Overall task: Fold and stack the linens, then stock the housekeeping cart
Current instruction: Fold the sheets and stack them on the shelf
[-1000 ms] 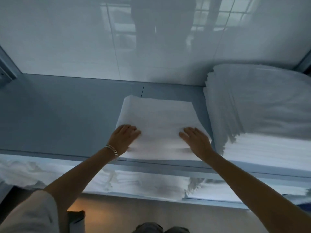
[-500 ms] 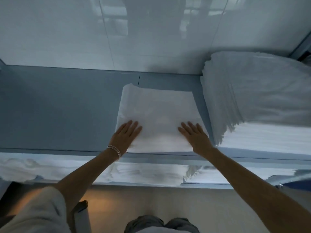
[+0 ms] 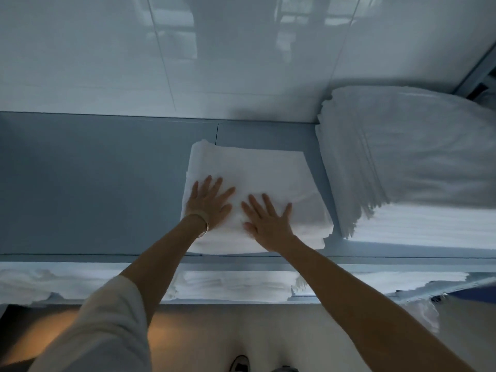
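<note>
A folded white linen (image 3: 257,170) lies flat on the grey-blue shelf (image 3: 94,183), near its front edge. My left hand (image 3: 210,204) rests palm down on the linen's near left part, fingers spread. My right hand (image 3: 268,221) lies flat beside it on the linen's near middle, fingers spread too. Neither hand grips anything. To the right stands a tall stack of folded white linens (image 3: 408,157), close to the single folded piece.
A glossy white wall (image 3: 214,55) closes the back of the shelf. A lower shelf holds more white linens (image 3: 236,287). The shelf's left half is bare. A shoe (image 3: 240,363) shows on the pale floor below.
My hands have drawn closer together on the linen: the right hand slid left toward the middle, and both now lie with fingers spread wide. The view has shifted slightly.
</note>
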Available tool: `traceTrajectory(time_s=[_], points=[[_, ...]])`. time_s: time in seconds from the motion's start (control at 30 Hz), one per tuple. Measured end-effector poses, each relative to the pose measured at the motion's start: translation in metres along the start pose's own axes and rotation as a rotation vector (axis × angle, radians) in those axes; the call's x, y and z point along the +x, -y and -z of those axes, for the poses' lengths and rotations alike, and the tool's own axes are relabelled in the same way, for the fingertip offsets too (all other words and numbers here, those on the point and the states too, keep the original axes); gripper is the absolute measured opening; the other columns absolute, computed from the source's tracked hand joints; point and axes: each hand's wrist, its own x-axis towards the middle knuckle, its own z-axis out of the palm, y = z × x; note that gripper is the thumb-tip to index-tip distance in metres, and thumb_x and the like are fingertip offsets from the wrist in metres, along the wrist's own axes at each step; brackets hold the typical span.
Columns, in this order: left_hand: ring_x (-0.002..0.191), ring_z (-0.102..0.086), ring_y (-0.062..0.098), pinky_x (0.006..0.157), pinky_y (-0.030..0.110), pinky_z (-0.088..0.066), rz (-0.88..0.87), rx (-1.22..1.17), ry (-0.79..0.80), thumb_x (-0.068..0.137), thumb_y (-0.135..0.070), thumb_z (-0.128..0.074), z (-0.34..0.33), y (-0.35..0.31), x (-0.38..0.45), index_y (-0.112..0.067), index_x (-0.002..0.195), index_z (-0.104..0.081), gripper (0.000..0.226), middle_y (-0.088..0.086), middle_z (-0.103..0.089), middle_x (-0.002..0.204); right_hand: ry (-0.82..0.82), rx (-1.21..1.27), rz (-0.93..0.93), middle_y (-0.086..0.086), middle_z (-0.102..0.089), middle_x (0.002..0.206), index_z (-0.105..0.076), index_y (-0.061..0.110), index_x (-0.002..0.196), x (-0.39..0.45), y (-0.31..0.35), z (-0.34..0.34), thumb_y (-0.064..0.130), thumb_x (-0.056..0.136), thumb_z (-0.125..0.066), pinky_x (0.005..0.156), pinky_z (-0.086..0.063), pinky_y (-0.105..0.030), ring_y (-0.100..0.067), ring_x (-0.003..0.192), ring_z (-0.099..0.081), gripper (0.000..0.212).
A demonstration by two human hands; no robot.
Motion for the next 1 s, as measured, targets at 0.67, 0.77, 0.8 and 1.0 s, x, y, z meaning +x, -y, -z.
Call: traceTrajectory(time_s=[0.67, 0.77, 0.8, 1.0], points=[[0.146, 0.008, 0.014, 0.112, 0.036, 0.019, 0.053, 0.000, -0.110, 0.086, -0.061, 0.000, -0.020, 0.031, -0.011, -0.026, 0.151, -0.005, 0.074, 0.002, 0.003, 0.159, 0.011, 0.065, -0.305, -0.004, 0.012, 0.159, 0.005, 0.037, 0.149, -0.033, -0.086, -0.010, 0.070, 0.046, 0.048, 0.112, -0.023, -0.049, -0.042, 0.143, 0.006, 0.116], [0.146, 0.002, 0.011, 0.109, 0.031, 0.025, 0.062, -0.050, -0.113, 0.070, -0.062, 0.013, -0.027, 0.034, -0.016, -0.019, 0.151, -0.008, 0.094, 0.000, -0.003, 0.159, -0.021, 0.134, -0.294, -0.007, 0.005, 0.159, -0.005, 0.034, 0.150, -0.044, -0.080, -0.021, 0.072, 0.059, 0.040, 0.108, -0.031, -0.051, -0.043, 0.143, 0.002, 0.108], [0.146, 0.002, 0.010, 0.112, 0.033, 0.018, 0.079, -0.091, -0.091, 0.072, -0.063, 0.011, -0.029, 0.034, -0.014, -0.017, 0.151, -0.007, 0.094, -0.001, -0.003, 0.159, -0.021, 0.149, -0.292, -0.007, 0.004, 0.159, -0.006, 0.032, 0.150, -0.043, -0.080, -0.023, 0.073, 0.060, 0.039, 0.109, -0.030, -0.052, -0.043, 0.143, 0.002, 0.108], [0.146, -0.001, 0.011, 0.117, 0.038, 0.003, 0.114, -0.153, -0.049, 0.092, -0.059, -0.014, -0.026, 0.035, -0.013, -0.013, 0.151, -0.005, 0.076, 0.000, -0.001, 0.159, -0.024, 0.135, -0.289, -0.005, 0.016, 0.158, 0.010, 0.034, 0.148, -0.041, -0.086, -0.017, 0.073, 0.050, 0.044, 0.116, -0.008, -0.048, -0.037, 0.144, 0.010, 0.111]])
